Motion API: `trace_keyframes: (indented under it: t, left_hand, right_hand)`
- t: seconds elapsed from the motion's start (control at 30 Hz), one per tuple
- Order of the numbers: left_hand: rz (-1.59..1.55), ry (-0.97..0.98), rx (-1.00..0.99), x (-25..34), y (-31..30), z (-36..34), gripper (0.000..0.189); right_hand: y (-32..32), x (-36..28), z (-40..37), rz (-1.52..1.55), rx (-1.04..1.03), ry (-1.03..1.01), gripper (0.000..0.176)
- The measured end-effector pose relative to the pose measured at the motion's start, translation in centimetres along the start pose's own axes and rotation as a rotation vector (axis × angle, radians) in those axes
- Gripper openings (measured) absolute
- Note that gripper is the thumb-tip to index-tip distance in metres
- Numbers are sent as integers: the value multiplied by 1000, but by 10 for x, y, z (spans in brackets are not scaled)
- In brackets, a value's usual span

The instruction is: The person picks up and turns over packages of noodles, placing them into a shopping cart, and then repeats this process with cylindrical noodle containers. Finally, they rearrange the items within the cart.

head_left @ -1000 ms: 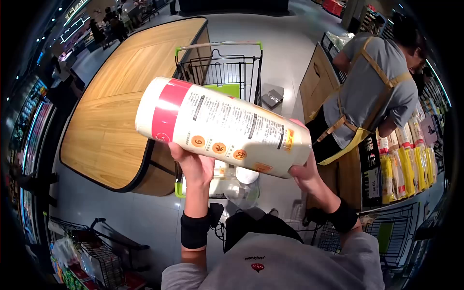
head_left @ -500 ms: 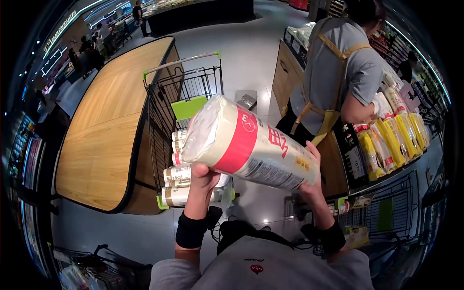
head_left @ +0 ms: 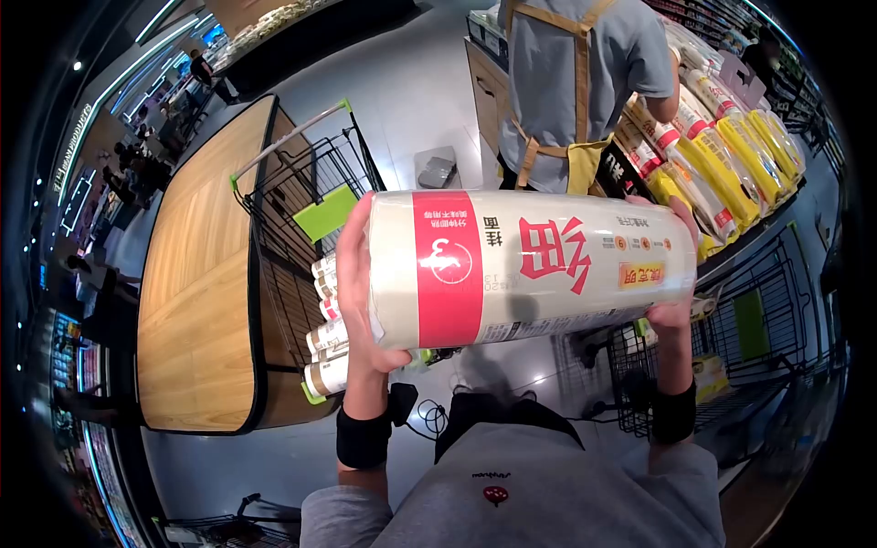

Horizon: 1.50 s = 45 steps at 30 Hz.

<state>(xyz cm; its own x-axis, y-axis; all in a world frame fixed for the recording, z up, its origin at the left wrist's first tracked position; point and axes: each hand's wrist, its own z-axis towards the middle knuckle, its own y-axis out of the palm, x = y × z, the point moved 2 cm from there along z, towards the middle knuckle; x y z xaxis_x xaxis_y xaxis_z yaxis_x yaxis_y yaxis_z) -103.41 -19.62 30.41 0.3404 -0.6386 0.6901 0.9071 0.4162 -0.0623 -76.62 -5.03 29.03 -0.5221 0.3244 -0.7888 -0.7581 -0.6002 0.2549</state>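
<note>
I hold a long cream-coloured cylindrical pack (head_left: 530, 265) with a red band and red characters level in front of me. My left hand (head_left: 358, 292) cups its left end and my right hand (head_left: 681, 274) cups its right end. Below and to the left stands a black wire shopping cart (head_left: 301, 219) with a green handle, holding several similar packs (head_left: 327, 338) lying on their sides.
A person in a grey shirt and tan apron (head_left: 571, 82) stands ahead at a shelf of yellow and red packs (head_left: 722, 155). A curved wooden display table (head_left: 196, 283) lies left of the cart. Another wire basket (head_left: 731, 338) sits at right.
The pack has turned from a tilt to level and swung its printed front toward me. My view has shifted right, so the cart and table now lie further left.
</note>
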Motion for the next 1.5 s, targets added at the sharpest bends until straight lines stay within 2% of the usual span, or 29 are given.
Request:
trace_keyframes:
  t: [0.07,0.1,0.17,0.23,0.27,0.3,0.4,0.47,0.5,0.57,0.6,0.63,0.7,0.77,0.8,0.83,0.9,1.0,1.1,1.13,1.2,1.3,1.4,1.5]
  left_hand:
    - [62,-106,9,-2,7,-4,132]
    - [93,-230,54,1,13,-11,131]
    - [-214,-462,99,7,27,-8,127]
    - [-858,-656,68,5,48,-1,117]
    - [-1146,-772,62,-2,59,-3,110]
    - [-1648,-733,-156,-29,66,-21,101]
    - [-1079,-1145,-206,-31,128,-52,100]
    - [-1465,-1184,-395,-30,165,-53,108]
    - [-1491,-1166,-393,-40,177,-59,111]
    - [-1426,-1144,-323,-61,190,-57,111]
    - [-1398,-1113,-282,-68,193,-51,110]
    - [-1368,-1082,-243,-75,197,-44,110]
    - [-1338,-980,-150,-82,193,-25,104]
    - [-1343,-840,-68,-75,188,1,90]
    - [-1134,-799,-9,-67,183,12,91]
    - [-1088,-779,84,-70,179,16,86]
    - [-1098,-663,121,-74,175,25,81]
    - [-1097,-574,106,-78,173,31,76]
    - [-963,-564,88,-80,163,32,74]
    - [-910,-515,97,-77,155,39,75]
    - [-1043,-509,303,-80,128,52,83]
    - [-941,-417,364,-75,110,66,86]
    - [-984,-523,301,-86,105,63,85]
    - [-991,-526,312,-93,110,64,83]
  right_hand:
    - [-12,-6,4,-68,-24,-77,118]
    - [-16,-8,6,-60,-16,-70,118]
    - [-24,-15,11,-50,9,-58,118]
    - [-35,-22,27,-16,28,-13,108]
    - [-54,-20,34,-4,4,111,100]
    - [-75,-18,43,11,-11,235,91]
    - [-86,-8,89,5,-309,521,69]
    - [-77,6,101,-60,-456,674,65]
    - [-75,13,105,-109,-510,747,65]
    - [-77,26,113,-214,-491,779,69]
    - [-75,27,117,-248,-379,752,57]
    - [-67,20,116,-188,-393,466,56]
    - [-71,11,98,-239,-140,350,60]
    - [-65,-3,58,-104,-55,319,69]
    - [-57,-5,35,-12,-26,316,68]
    - [-47,-6,14,81,3,312,68]
    - [-23,-5,-13,136,-3,245,81]
    - [-4,-13,-10,105,147,205,91]
    - [-5,-16,11,-56,182,183,93]
    - [-9,-19,16,-14,202,181,89]
    - [-15,-21,24,-9,206,191,87]
    - [-17,-17,26,23,238,230,85]
    - [-21,-4,21,48,262,282,85]
    - [-24,0,19,29,277,265,85]
